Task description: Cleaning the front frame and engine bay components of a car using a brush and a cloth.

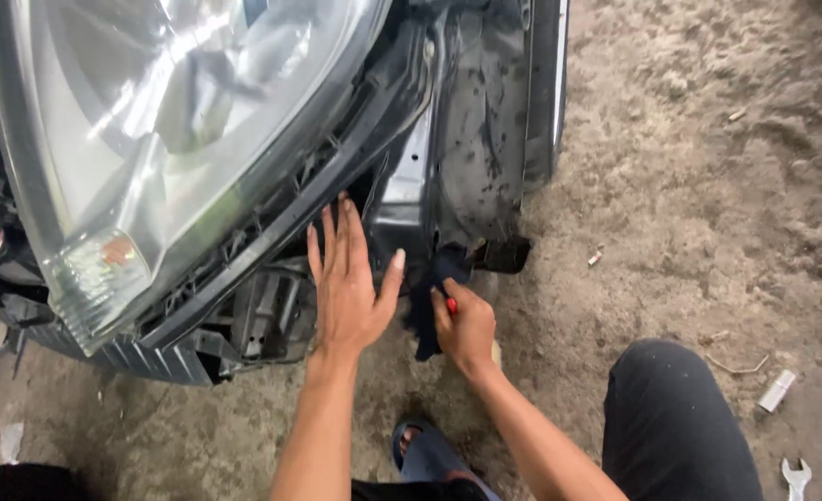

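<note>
While the left hand (pixel 346 288) rests open, fingers spread, on the car's black plastic front frame (pixel 374 139) below the clear headlight (pixel 151 121), the right hand (pixel 467 327) grips a red-handled tool (pixel 451 304) against dark fender lining (pixel 476 139).

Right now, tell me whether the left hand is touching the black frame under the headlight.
Cannot tell. In the head view the left hand lies spread, fingers overlapping the black frame below the headlight, but neither contact nor gap shows plainly.
</note>
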